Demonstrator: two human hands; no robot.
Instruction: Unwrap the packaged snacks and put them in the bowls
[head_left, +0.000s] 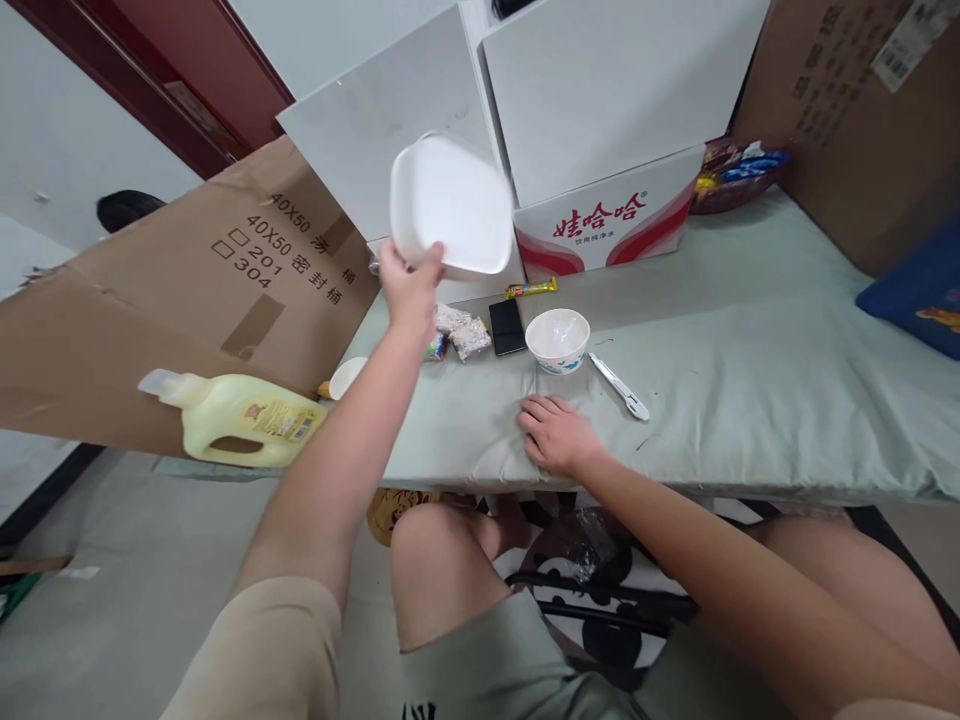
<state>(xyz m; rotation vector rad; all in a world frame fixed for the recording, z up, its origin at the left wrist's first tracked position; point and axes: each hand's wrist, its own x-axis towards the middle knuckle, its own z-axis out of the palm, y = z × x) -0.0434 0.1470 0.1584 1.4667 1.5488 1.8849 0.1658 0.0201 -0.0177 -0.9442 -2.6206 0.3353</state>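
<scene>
My left hand [411,285] grips the near edge of a white square plastic container [452,205], thumb over the rim, and holds it raised and tilted above the table. My right hand [556,433] lies on the green tablecloth [757,370] with its fingers slightly spread and nothing visible in them. Just beyond the right fingers stands a white paper bowl [559,338] with a blue pattern. To its right lies a white utility knife [619,388]. A black phone [508,328] is left of the bowl, beside some wrapped snacks [469,336].
A pale yellow detergent bottle [251,420] lies tilted at the left, near a white cup [348,378]. A yellow snack stick [532,288] lies behind the phone. Cardboard boxes [300,260] and a red-and-white carton [607,225] stand behind. A bowl of packets [739,180] sits back right.
</scene>
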